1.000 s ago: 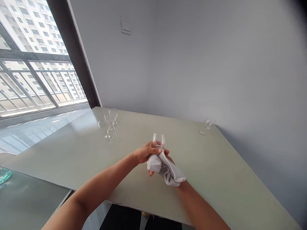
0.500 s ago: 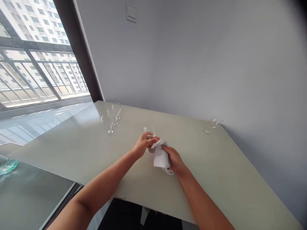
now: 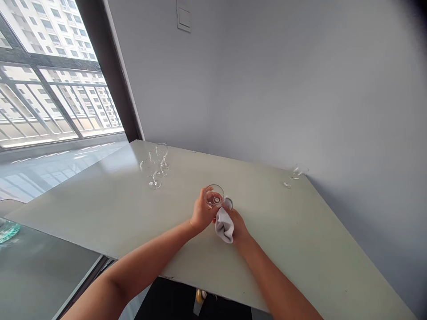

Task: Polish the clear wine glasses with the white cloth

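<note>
A clear stemmed glass [image 3: 214,195] is tilted with its round rim toward the camera, above the middle of the pale table [image 3: 140,226]. My left hand [image 3: 203,212] is wrapped round the bowl from the left side. Against the glass's lower right, my right hand [image 3: 237,224] grips a white cloth [image 3: 224,226], which hangs in a bunch below the fingers. The fingers of both hands come together there, and the cloth and hands hide the glass's stem.
Several upright stemmed glasses [image 3: 154,183] stand at the back left. Another glass [image 3: 298,171] lies on its side near the right wall. At the far left is a greenish glass object [image 3: 7,229] on a lower surface.
The held glass has tipped so its rim faces the camera. My left hand has shifted round its bowl, and my right hand with the cloth has drawn in closer to it.
</note>
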Demonstrator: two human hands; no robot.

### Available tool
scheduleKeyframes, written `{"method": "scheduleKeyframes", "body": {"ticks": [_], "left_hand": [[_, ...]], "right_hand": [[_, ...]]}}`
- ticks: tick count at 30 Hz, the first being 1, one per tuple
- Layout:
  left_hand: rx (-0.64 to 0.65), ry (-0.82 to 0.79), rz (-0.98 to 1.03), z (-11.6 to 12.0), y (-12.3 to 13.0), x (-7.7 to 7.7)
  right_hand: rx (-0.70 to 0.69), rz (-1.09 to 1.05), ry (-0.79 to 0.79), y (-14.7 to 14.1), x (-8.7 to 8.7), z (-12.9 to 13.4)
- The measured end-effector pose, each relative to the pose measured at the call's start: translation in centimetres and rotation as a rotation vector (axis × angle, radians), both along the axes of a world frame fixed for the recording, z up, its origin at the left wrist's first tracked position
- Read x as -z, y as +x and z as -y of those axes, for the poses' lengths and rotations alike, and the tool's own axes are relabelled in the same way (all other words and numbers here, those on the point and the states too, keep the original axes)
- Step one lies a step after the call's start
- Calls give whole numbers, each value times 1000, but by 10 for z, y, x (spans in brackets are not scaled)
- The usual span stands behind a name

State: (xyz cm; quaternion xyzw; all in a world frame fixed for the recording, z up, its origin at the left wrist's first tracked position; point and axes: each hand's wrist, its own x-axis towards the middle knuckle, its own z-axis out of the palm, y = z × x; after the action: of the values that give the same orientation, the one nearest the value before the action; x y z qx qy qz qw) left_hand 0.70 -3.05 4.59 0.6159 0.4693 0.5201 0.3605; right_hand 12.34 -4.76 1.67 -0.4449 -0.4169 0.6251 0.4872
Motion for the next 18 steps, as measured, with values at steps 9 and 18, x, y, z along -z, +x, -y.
{"method": "scheduleKeyframes", "body": {"ticks": [9,18], "left_hand": [[-192,133,-131,-21,-16,1],[-79,145,-110,-7,-6,3]], "right_hand": [[36,1158,499,20,-17,5],[55,1197,699,7,-32,-16]]}}
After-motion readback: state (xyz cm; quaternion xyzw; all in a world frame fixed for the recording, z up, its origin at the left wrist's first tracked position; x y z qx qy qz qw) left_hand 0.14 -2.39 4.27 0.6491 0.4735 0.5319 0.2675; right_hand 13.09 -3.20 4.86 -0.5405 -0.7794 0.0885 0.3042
